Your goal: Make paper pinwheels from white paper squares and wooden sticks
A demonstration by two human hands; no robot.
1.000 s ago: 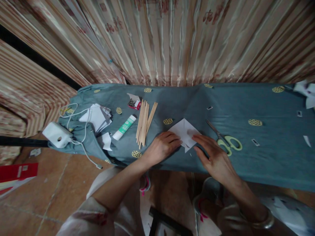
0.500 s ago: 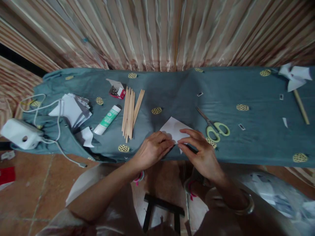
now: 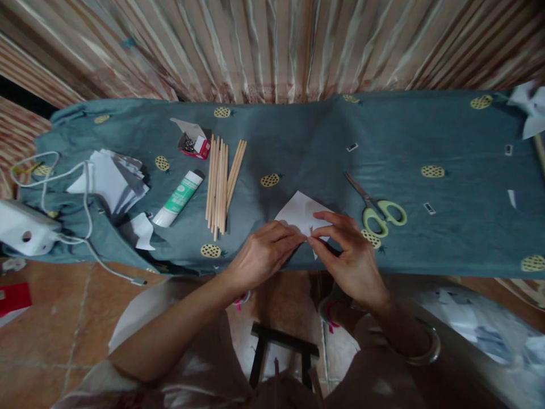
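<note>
A white sheet of paper [image 3: 300, 208] lies turned cornerwise near the front edge of the cloth-covered table [image 3: 315, 139]. My left hand [image 3: 266, 250] pinches its near side, fingers closed together. From the right, my right hand [image 3: 347, 253] grips the same paper between thumb and fingertips, meeting the left fingertips at the near edge. A small dark spot shows on the paper by the right fingertips; I cannot make out what it is. Green-handled scissors [image 3: 375, 210] rest just beyond my right hand, blades pointing away. My fingers hide the paper's near part.
Left of the paper lie several wooden sticks [image 3: 219, 187], a glue tube [image 3: 179, 199], a small red box of metal pieces [image 3: 193, 143] and stacked paper [image 3: 113, 182]. A white power strip [image 3: 28, 230] with cables sits far left. A paper pinwheel [image 3: 534, 108] is far right.
The view has shifted slightly, so the table items sit a little higher and farther outward. My fingertips have drawn closer together at the paper's near edge.
</note>
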